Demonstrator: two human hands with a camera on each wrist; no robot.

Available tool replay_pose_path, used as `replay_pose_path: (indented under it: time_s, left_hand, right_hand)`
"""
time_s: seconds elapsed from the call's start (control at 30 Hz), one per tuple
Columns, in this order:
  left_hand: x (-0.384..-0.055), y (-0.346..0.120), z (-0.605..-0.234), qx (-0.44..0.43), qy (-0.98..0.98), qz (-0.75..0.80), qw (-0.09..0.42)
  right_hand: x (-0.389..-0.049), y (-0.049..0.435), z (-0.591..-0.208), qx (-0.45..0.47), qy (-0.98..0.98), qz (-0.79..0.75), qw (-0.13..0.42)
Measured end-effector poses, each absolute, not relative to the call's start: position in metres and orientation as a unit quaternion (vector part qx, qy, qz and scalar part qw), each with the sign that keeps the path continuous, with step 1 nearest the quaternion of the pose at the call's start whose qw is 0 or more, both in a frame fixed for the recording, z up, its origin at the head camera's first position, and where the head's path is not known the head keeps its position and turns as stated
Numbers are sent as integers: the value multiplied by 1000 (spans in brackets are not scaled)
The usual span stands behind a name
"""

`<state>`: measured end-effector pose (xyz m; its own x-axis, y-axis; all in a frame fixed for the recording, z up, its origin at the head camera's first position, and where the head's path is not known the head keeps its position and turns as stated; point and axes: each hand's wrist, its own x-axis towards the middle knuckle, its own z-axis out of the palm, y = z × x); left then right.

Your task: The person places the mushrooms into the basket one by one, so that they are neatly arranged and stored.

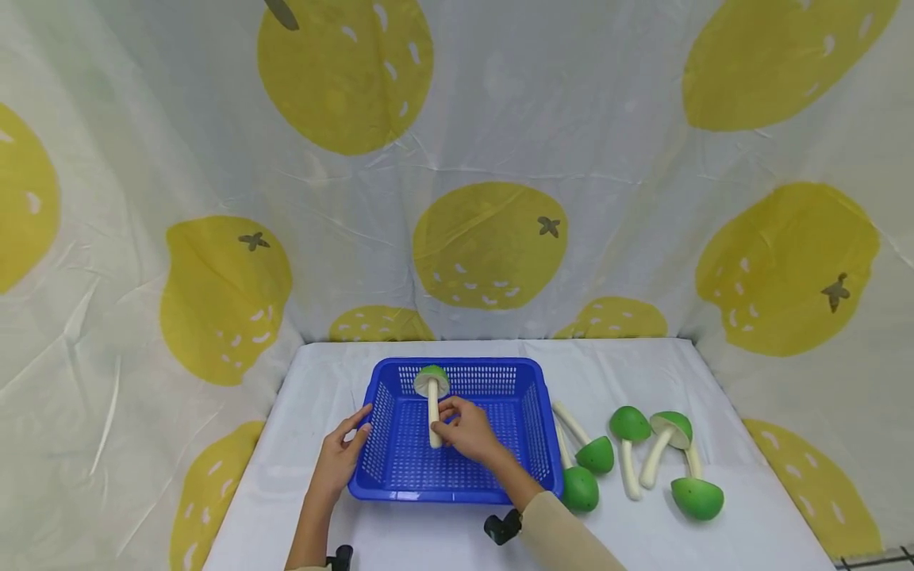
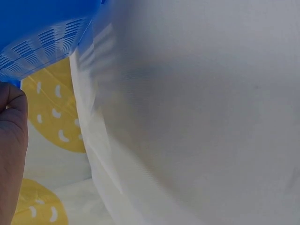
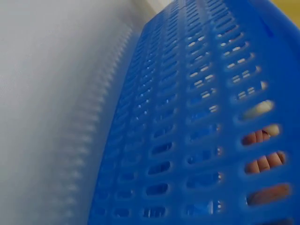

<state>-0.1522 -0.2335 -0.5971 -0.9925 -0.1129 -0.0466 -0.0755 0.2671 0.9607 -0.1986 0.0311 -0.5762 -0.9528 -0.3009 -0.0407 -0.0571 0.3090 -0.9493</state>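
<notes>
A blue perforated plastic basket (image 1: 414,495) stands on the white-covered table. Over its inside, my right hand (image 1: 467,428) pinches the pale stem of a green-capped toy mushroom (image 1: 432,408) between thumb and fingers, cap pointing away from me. At the basket's left rim, my left hand (image 1: 341,452) touches the edge with thumb and forefinger apart; its other fingers are mostly hidden. The left wrist view has only part of the left hand (image 2: 11,136), below the rim. Through the slots in the right wrist view, bits of fingers (image 3: 265,164) show behind the basket wall (image 3: 201,140).
Several more green-capped mushrooms lie right of the basket; one mushroom (image 1: 581,489) is close against its right side, and another mushroom (image 1: 697,498) lies farthest right. A lemon-patterned cloth (image 1: 614,238) hangs behind and at both sides of the table (image 1: 421,547).
</notes>
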Motion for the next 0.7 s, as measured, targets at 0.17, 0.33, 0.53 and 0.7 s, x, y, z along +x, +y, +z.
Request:
replay_pose_path:
  time_s: [0.17, 0.33, 0.53, 0.7]
  left_hand:
    - [-150, -233, -600, 58, -795, -604, 17]
    - [-150, -232, -601, 55, -801, -596, 29]
    - [-152, -232, -599, 54, -795, -603, 27]
    - [-153, -232, -597, 59, -795, -604, 22]
  right_hand:
    - [-193, 23, -579, -116, 807, -566, 122]
    - [-192, 15, -580, -131, 805, -561, 143]
    - [-193, 9, -587, -140, 812, -541, 166]
    - [-194, 7, -588, -143, 812, -537, 178]
